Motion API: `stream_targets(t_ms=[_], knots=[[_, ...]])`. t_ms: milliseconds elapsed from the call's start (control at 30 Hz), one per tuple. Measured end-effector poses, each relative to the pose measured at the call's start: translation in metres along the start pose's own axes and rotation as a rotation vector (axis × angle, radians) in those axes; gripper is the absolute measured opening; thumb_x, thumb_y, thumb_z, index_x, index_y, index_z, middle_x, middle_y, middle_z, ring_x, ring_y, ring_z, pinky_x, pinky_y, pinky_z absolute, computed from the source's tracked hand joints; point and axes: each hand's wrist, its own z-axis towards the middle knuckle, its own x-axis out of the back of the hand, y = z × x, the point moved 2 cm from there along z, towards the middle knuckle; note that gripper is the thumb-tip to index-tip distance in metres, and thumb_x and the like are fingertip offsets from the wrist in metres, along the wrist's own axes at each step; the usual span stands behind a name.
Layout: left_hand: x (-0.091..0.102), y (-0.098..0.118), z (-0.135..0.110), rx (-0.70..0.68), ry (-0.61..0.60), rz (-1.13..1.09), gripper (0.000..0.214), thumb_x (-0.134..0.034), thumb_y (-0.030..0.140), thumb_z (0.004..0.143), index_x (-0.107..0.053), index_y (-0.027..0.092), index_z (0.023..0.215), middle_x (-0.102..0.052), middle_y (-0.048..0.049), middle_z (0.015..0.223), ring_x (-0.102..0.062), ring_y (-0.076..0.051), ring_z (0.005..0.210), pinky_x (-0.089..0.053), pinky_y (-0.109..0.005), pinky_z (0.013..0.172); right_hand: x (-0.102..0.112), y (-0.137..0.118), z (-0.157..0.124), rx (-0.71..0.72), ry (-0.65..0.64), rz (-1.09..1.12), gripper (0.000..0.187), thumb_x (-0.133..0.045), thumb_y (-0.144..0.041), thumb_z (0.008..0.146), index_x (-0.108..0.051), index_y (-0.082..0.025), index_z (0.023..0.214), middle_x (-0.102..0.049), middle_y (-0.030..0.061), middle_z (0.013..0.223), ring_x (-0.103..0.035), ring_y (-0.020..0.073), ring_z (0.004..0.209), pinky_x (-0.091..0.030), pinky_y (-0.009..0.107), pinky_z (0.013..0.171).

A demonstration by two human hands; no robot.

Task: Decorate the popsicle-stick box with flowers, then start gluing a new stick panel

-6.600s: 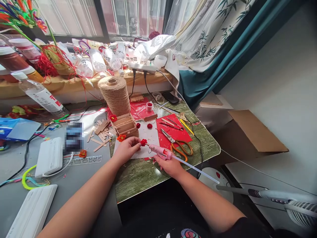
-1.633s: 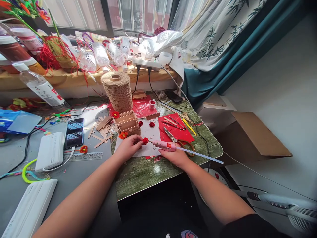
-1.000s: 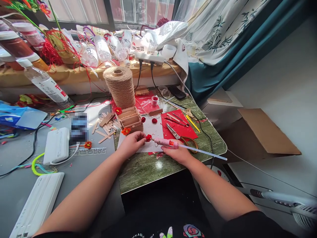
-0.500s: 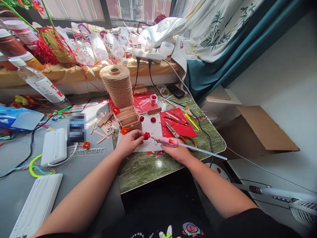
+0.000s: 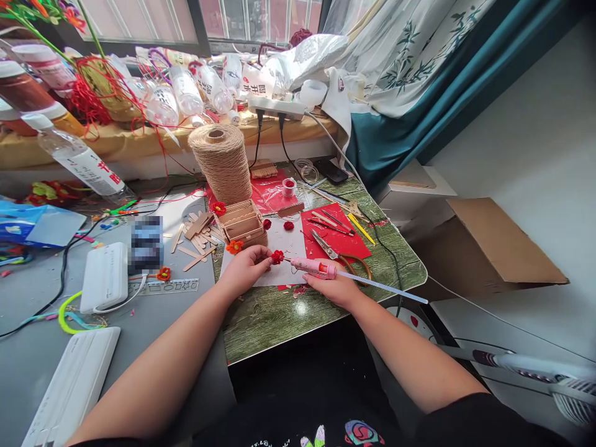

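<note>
Between the fingertips of my left hand (image 5: pixel 246 271) is a small red flower (image 5: pixel 277 256), held over a white sheet (image 5: pixel 291 245). My right hand (image 5: pixel 336 287) is wrapped round a pink glue gun (image 5: pixel 313 267), with a long translucent glue stick (image 5: pixel 384 287) poking out of its back. The gun's nozzle points left and is at the red flower; whether it touches cannot be made out. Just beyond my left hand stands a small wooden box (image 5: pixel 239 223) made of craft sticks, with an orange flower (image 5: pixel 234 247) and a red-orange flower (image 5: pixel 218 208) at its corners.
A big twine spool (image 5: pixel 221 161) rises behind the box. Scissors (image 5: pixel 342 254) lie by my right hand, partly on red paper (image 5: pixel 321 217) with several thin tools. Loose craft sticks (image 5: pixel 198 236), a white power bank (image 5: pixel 104 276) and cables lie to the left. An open cardboard box (image 5: pixel 503 242) is at right.
Both hands keep nearly the same pose, the flower still at the nozzle. The whole view has shifted very slightly.
</note>
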Motion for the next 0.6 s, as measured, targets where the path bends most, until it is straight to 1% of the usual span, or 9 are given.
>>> stream_targets(t_ms=[100, 267, 333, 433, 500, 600], knots=[[-0.0005, 0.0018, -0.0011, -0.002, 0.002, 0.013, 0.031, -0.067, 0.050, 0.089, -0.067, 0.021, 0.100, -0.074, -0.0030, 0.090, -0.067, -0.017, 0.078, -0.051, -0.029, 0.074, -0.0016, 0.0014, 0.0010, 0.024, -0.028, 0.038, 0.044, -0.080, -0.042, 0.082, -0.077, -0.027, 0.123, -0.080, 0.0042, 0.116, -0.070, 0.0349, 0.122, -0.055, 0.051, 0.110], [-0.0002, 0.0029, -0.0020, -0.011, 0.008, 0.054, 0.028, -0.066, 0.047, 0.091, -0.068, 0.021, 0.100, -0.074, -0.0021, 0.087, -0.065, -0.016, 0.075, -0.050, -0.029, 0.072, -0.0048, -0.0033, 0.0029, 0.069, -0.100, 0.090, 0.045, -0.075, -0.042, 0.086, -0.074, -0.028, 0.129, -0.075, 0.0029, 0.129, -0.068, 0.0312, 0.125, -0.053, 0.050, 0.113], [-0.0003, 0.0026, -0.0018, -0.020, 0.002, 0.054, 0.027, -0.066, 0.046, 0.090, -0.068, 0.021, 0.099, -0.073, -0.0018, 0.086, -0.064, -0.016, 0.075, -0.049, -0.028, 0.072, -0.0053, -0.0047, 0.0034, 0.067, -0.102, 0.093, 0.044, -0.075, -0.041, 0.086, -0.074, -0.029, 0.128, -0.075, 0.0024, 0.130, -0.069, 0.0306, 0.124, -0.053, 0.049, 0.112], [-0.0006, 0.0006, -0.0008, -0.026, -0.009, 0.039, 0.027, -0.067, 0.046, 0.090, -0.069, 0.021, 0.100, -0.073, -0.0018, 0.086, -0.064, -0.016, 0.075, -0.049, -0.028, 0.072, -0.0048, -0.0056, 0.0039, 0.039, -0.086, 0.078, 0.042, -0.077, -0.041, 0.084, -0.076, -0.030, 0.125, -0.077, 0.0026, 0.124, -0.071, 0.0313, 0.121, -0.055, 0.049, 0.110], [-0.0006, -0.0011, 0.0001, -0.031, -0.009, 0.034, 0.027, -0.068, 0.046, 0.090, -0.069, 0.021, 0.100, -0.073, -0.0020, 0.087, -0.064, -0.015, 0.075, -0.049, -0.028, 0.072, -0.0043, -0.0060, 0.0039, 0.027, -0.085, 0.066, 0.041, -0.076, -0.039, 0.085, -0.076, -0.030, 0.125, -0.077, 0.0023, 0.123, -0.070, 0.0314, 0.122, -0.054, 0.049, 0.111], [-0.0005, -0.0034, 0.0011, -0.031, -0.005, 0.024, 0.028, -0.068, 0.047, 0.090, -0.069, 0.021, 0.100, -0.072, -0.0023, 0.087, -0.064, -0.015, 0.075, -0.049, -0.028, 0.072, -0.0041, -0.0068, 0.0034, 0.037, -0.104, 0.074, 0.040, -0.072, -0.037, 0.088, -0.075, -0.030, 0.127, -0.075, 0.0011, 0.128, -0.068, 0.0298, 0.125, -0.052, 0.049, 0.115]])
